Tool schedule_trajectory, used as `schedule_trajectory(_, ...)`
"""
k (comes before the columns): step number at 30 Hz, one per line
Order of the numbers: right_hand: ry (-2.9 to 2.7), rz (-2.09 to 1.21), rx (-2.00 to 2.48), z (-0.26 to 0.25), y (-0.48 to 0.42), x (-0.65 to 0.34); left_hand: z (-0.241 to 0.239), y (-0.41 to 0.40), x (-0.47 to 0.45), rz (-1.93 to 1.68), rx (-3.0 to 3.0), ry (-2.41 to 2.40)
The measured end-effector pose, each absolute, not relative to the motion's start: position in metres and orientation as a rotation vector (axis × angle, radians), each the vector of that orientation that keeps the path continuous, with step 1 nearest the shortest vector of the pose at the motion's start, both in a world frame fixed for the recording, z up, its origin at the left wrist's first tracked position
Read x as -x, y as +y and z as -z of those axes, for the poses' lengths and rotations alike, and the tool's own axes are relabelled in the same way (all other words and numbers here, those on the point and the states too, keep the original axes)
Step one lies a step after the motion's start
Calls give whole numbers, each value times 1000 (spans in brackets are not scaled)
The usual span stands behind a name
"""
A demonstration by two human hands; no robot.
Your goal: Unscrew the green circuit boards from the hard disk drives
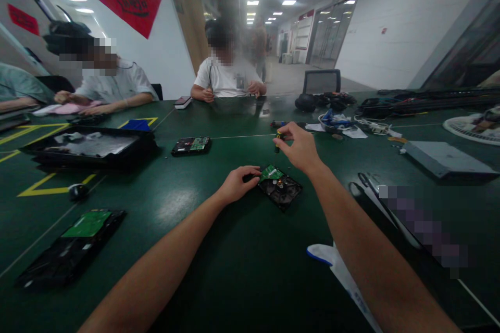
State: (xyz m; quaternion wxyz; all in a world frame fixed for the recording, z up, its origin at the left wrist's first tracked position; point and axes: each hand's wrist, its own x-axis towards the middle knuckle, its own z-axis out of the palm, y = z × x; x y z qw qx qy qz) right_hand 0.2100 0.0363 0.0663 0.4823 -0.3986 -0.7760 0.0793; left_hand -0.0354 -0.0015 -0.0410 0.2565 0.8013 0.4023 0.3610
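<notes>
While your left hand [237, 184] grasps the left end of one hard drive [280, 188], slanting far-left to near-right, your right hand [300, 146] pinches one upright screwdriver [277, 149] beyond it.

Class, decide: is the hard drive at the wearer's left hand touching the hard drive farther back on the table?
Apart. The head view shows a stretch of green tabletop between the centre hard drive and the farther hard drive.

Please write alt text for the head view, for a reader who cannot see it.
A person's left hand touches a black device with a green circuit board on a green table; the right hand holds a small tool nearby. Other people sit opposite.
</notes>
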Motion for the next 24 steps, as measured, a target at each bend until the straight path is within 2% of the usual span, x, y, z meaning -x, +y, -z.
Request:
schedule_trajectory(6,-1939,-111,976,-66,37,-210,39,-6,33,-1032,-2172,1076)
schedule_trajectory(24,-1904,-160,1015,-64,38,-211,40,-1,41,-961,-2325,1004)
